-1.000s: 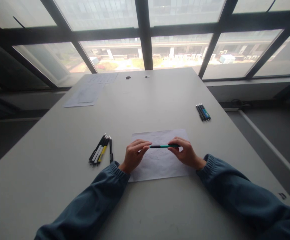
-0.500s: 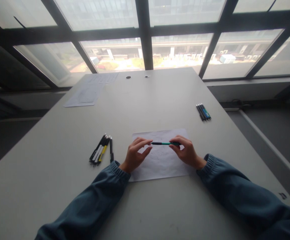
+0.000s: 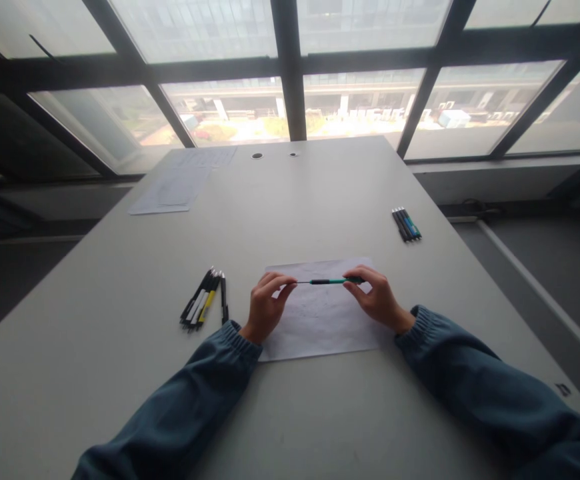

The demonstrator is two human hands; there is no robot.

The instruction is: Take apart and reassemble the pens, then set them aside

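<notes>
Over a white sheet of paper (image 3: 320, 327), my right hand (image 3: 376, 297) pinches the dark end of a green and black pen (image 3: 337, 281), held level. My left hand (image 3: 267, 303) pinches the end of a thin dark rod (image 3: 303, 283) that reaches to the left end of the pen barrel. Left of my left hand lie several black, white and yellow pens (image 3: 200, 300), side by side, with a single black pen (image 3: 224, 297) just to their right.
Several black, blue and green pens (image 3: 407, 225) lie in a row at the right of the white table (image 3: 95, 300). Papers (image 3: 170, 187) rest at the back left. Two round holes are near the far edge, before the windows.
My left hand has closed its fingertips and moved slightly left, and a thin rod now shows between it and the pen. My right hand has shifted slightly right with the pen.
</notes>
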